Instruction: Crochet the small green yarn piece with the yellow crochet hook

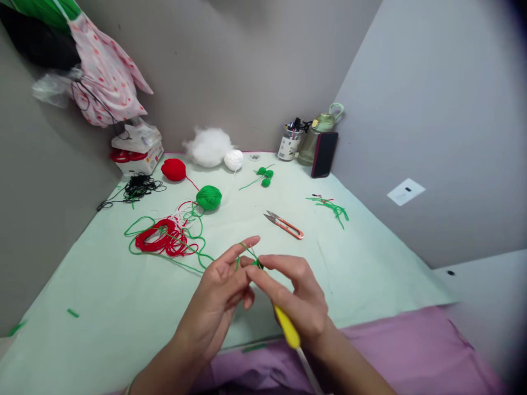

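Observation:
My left hand (224, 291) pinches a small green crochet piece (257, 264), with green yarn (242, 246) looped over its raised index finger. In my right hand (298, 291) is a crochet hook (287, 326) with a yellow handle, its tip at the green piece. Fingers of both hands meet around the piece and partly cover it. From the left hand the green strand runs left to a loose tangle on the table, near a green yarn ball (208, 197).
Thread snips (284, 225) lie just beyond my hands. Red yarn (162, 238), a red ball (173, 169), black yarn (142, 187) and white stuffing (209, 147) sit left and back. Small green pieces (265, 175), green scraps (335, 208), a phone (325, 155), bottle (310, 144) and pen cup (289, 144) stand or lie farther right.

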`<state>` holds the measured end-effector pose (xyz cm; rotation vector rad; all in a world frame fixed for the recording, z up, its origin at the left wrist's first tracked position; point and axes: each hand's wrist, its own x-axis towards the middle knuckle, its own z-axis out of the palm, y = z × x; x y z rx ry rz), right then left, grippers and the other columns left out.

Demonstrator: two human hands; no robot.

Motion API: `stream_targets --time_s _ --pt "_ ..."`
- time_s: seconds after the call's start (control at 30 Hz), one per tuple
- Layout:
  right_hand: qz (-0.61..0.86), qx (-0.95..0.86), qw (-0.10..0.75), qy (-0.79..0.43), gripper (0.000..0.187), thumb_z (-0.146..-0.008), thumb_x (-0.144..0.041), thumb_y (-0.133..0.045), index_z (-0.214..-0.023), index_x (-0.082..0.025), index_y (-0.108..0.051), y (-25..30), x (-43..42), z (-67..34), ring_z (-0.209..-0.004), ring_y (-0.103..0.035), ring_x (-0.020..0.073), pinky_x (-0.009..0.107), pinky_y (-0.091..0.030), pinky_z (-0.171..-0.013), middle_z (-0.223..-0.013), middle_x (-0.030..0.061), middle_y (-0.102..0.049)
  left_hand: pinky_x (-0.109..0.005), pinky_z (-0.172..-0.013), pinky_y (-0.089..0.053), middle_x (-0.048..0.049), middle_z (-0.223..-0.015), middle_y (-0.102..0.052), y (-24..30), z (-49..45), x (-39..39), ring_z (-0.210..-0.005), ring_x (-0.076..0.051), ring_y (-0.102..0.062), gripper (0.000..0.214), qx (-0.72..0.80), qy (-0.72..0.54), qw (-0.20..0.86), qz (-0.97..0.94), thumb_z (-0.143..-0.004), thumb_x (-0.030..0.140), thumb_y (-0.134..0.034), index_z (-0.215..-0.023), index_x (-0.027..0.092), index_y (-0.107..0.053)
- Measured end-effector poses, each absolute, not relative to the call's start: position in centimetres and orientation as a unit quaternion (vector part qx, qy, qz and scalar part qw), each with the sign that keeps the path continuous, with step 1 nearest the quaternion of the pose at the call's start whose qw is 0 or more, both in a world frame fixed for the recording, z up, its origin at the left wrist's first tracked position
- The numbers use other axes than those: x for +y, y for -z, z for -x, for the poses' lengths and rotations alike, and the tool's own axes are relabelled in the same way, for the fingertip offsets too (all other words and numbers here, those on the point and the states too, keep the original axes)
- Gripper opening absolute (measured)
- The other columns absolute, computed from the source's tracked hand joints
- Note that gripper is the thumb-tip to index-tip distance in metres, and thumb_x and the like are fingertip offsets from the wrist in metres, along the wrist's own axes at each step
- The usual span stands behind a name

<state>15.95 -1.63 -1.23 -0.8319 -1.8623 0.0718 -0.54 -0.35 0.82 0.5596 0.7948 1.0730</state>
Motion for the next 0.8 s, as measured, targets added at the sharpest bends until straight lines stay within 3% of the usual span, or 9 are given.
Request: stream_targets --time_s 0.1,0.2,0.3,0.4,0.53,0.6,0.67,0.73,0.8 --pt "0.366 -0.677 0.611 -0.188 0.028 -0.105 -0.013 -0.056 -0.118 -0.027 -0.077 1.1 -1.3 -15.8 -0.086 -0.073 0.0201 0.035 -0.063 -0.075 -0.097 0.006 -0.077 -0.013 -0.044 -0.034 0.0108 -0.063 -0.045 -1.1 0.7 0.0 -0.046 0.0 -0.017 0.038 0.352 -0.488 0.766 -0.225 -0.078 0.025 -0.093 -0.115 0.018 -0.084" --pt "0.352 -0.608 0.643 -0.306 0.022 -0.106 -0.019 -0.059 -0.105 -0.026 -0.079 0.7 -0.8 -15.5 -0.076 -0.069 0.0169 0.031 -0.06 -0.069 -0.089 0.003 -0.075 -0.013 -0.044 -0.037 0.0051 -0.076 -0.059 -1.0 0.6 0.0 -0.047 0.0 -0.033 0.032 0.363 -0.505 0.736 -0.269 -0.077 0.025 -0.093 -0.109 0.022 -0.086" --pt "0.339 -0.64 0.623 -0.296 0.021 -0.104 -0.016 -0.062 -0.109 -0.027 -0.079 1.0 -0.8 -15.3 -0.09 -0.074 0.0197 0.033 -0.062 -0.077 -0.097 0.0049 -0.08 -0.015 -0.048 -0.045 0.0007 -0.088 -0.066 -0.5 0.2 -0.4 -0.054 -0.003 -0.049 0.028 0.37 -0.506 0.706 -0.33 -0.079 0.027 -0.092 -0.107 0.024 -0.087" --pt "0.357 -0.696 0.588 -0.204 0.033 -0.103 -0.008 -0.06 -0.124 -0.028 -0.076 1.8 -1.1 -15.4 -0.099 -0.076 0.0215 0.036 -0.064 -0.083 -0.107 0.0077 -0.08 -0.015 -0.053 -0.048 0.001 -0.088 -0.066 -0.2 0.0 -0.6 -0.059 -0.005 -0.054 0.031 0.381 -0.519 0.687 -0.336 -0.08 0.027 -0.092 -0.111 0.027 -0.087" --pt "0.353 -0.753 0.549 -0.079 0.038 -0.1 -0.01 -0.065 -0.132 -0.028 -0.075 2.3 -1.3 -15.8 -0.1 -0.077 0.0239 0.036 -0.065 -0.079 -0.117 0.0116 -0.079 -0.013 -0.048 -0.043 0.0061 -0.068 -0.055 -0.4 0.2 -0.2 -0.048 -0.002 -0.037 0.037 0.362 -0.495 0.745 -0.264 -0.077 0.027 -0.094 -0.113 0.023 -0.086" --pt "0.367 -0.719 0.576 -0.126 0.032 -0.101 -0.011 -0.063 -0.124 -0.028 -0.078 1.9 -1.1 -16.0 -0.094 -0.076 0.0227 0.036 -0.064 -0.077 -0.108 0.0096 -0.08 -0.012 -0.045 -0.038 0.0112 -0.058 -0.042 -0.5 0.5 0.2 -0.045 0.0 -0.018 0.031 0.352 -0.482 0.771 -0.222 -0.076 0.026 -0.095 -0.105 0.018 -0.087" --pt "0.385 -0.646 0.621 -0.222 0.023 -0.104 -0.015 -0.061 -0.111 -0.027 -0.08 1.3 -0.8 -16.1 -0.082 -0.073 0.02 0.035 -0.063 -0.074 -0.093 0.0061 -0.078 -0.011 -0.044 -0.036 0.0139 -0.054 -0.032 -0.6 0.7 0.4 -0.045 0.0 -0.011 0.025 0.351 -0.491 0.771 -0.203 -0.075 0.025 -0.096 -0.097 0.017 -0.088" --pt "0.374 -0.588 0.65 -0.304 0.019 -0.105 -0.024 -0.062 -0.102 -0.025 -0.081 0.8 -0.6 -16.0 -0.073 -0.069 0.018 0.033 -0.061 -0.068 -0.085 0.0043 -0.075 -0.012 -0.045 -0.037 0.0117 -0.056 -0.039 -0.6 0.7 0.4 -0.045 -0.001 -0.019 0.024 0.361 -0.502 0.753 -0.224 -0.076 0.025 -0.095 -0.097 0.019 -0.088" --pt "0.354 -0.578 0.645 -0.353 0.018 -0.104 -0.03 -0.065 -0.098 -0.024 -0.082 0.6 -0.4 -15.7 -0.072 -0.068 0.0177 0.032 -0.06 -0.066 -0.086 0.0053 -0.076 -0.014 -0.047 -0.041 0.0057 -0.067 -0.056 -0.5 0.6 0.2 -0.048 -0.002 -0.036 0.026 0.374 -0.508 0.726 -0.274 -0.076 0.025 -0.094 -0.101 0.022 -0.087"
